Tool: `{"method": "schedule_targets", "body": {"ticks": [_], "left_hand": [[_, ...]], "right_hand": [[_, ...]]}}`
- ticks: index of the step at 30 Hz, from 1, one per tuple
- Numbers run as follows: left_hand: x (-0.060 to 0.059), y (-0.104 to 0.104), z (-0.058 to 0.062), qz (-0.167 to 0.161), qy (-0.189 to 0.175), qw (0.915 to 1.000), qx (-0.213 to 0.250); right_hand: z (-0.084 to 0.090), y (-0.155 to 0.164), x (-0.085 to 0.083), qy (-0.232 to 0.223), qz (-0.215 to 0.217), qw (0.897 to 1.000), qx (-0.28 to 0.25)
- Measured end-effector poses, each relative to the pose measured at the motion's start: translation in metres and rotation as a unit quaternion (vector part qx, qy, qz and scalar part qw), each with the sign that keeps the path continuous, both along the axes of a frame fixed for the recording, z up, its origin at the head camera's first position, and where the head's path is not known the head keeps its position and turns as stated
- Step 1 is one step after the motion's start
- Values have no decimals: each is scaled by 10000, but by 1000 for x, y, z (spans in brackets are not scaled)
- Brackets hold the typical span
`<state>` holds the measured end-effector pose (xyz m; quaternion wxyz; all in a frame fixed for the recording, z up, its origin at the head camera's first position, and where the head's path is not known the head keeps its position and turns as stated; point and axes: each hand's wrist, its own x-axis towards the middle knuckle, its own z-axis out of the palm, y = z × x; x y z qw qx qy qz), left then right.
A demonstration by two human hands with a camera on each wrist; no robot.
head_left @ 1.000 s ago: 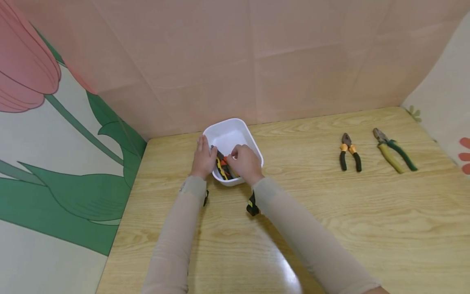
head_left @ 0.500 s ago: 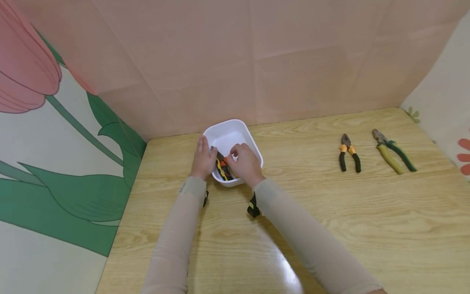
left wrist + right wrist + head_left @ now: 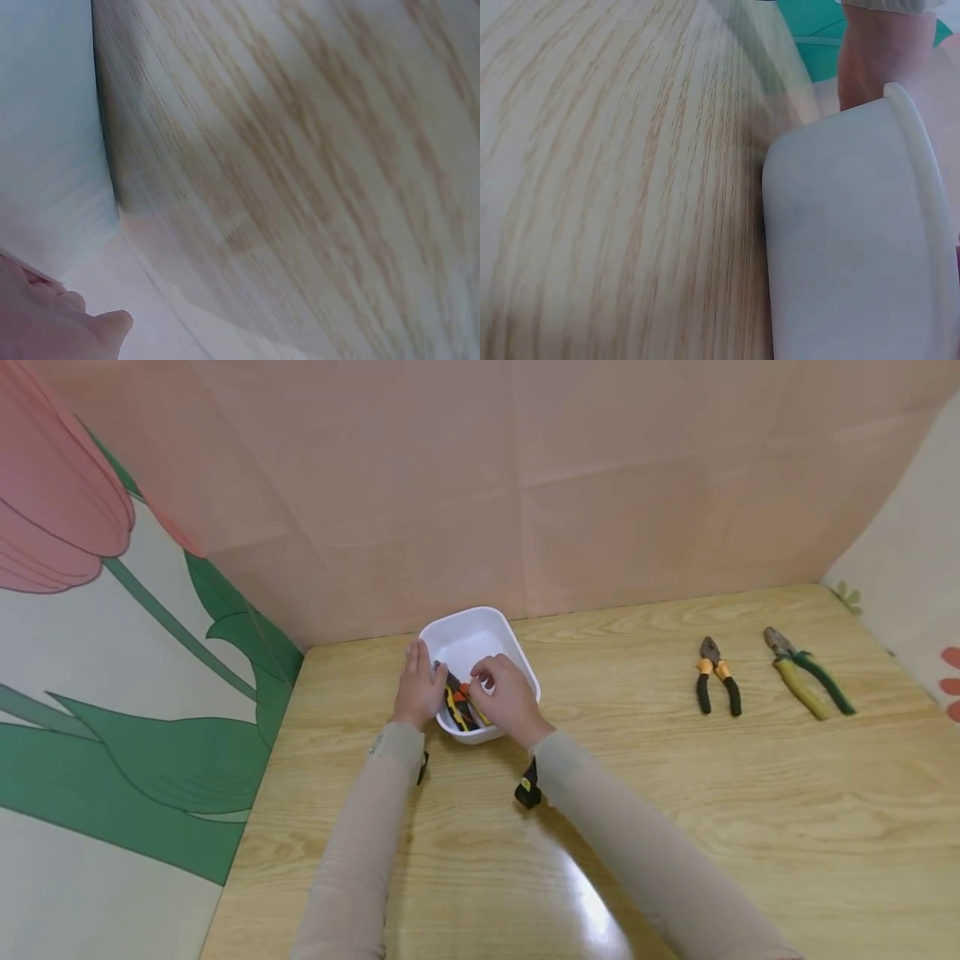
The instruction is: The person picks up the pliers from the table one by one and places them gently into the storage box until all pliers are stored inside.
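A white plastic tub (image 3: 516, 653) stands on the table near the back wall. My left hand (image 3: 417, 693) holds its left side, thumb over the rim and fingers along the outer wall; some of those fingers (image 3: 60, 322) show in the left wrist view. Inside the tub, toward the near left, lie hand tools (image 3: 459, 703) with black, yellow and orange parts, partly covered. Over the near right rim reaches my right hand (image 3: 512, 700), fingers bent, beside an orange part. Whether it pinches a tool is hidden. The tub's outer wall (image 3: 847, 225) fills much of the right wrist view.
On the right of the wooden table (image 3: 645, 827) lie pliers with black and orange handles (image 3: 717, 677) and larger pliers with yellow and green handles (image 3: 810, 677). A pinkish wall covering (image 3: 420, 485) rises behind, and a flower-patterned panel (image 3: 172, 760) borders the left.
My right hand and wrist have shifted slightly right. The left hand keeps its place on the tub. The whole head view has moved a little; the pliers on the right lie as before.
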<state>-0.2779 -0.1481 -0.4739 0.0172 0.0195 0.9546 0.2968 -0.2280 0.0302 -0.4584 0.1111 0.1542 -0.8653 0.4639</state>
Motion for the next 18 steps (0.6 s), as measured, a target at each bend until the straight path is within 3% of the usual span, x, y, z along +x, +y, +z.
{"method": "schedule_targets", "body": {"ticks": [9,18], "left_hand": [[0,1,-1,35,-28,10000,15],[0,1,0,38,-24,10000,-4]], "right_hand": [[3,11,3,94,265,9995,-165],[7,26,0,-508,160,9975,-469]]}}
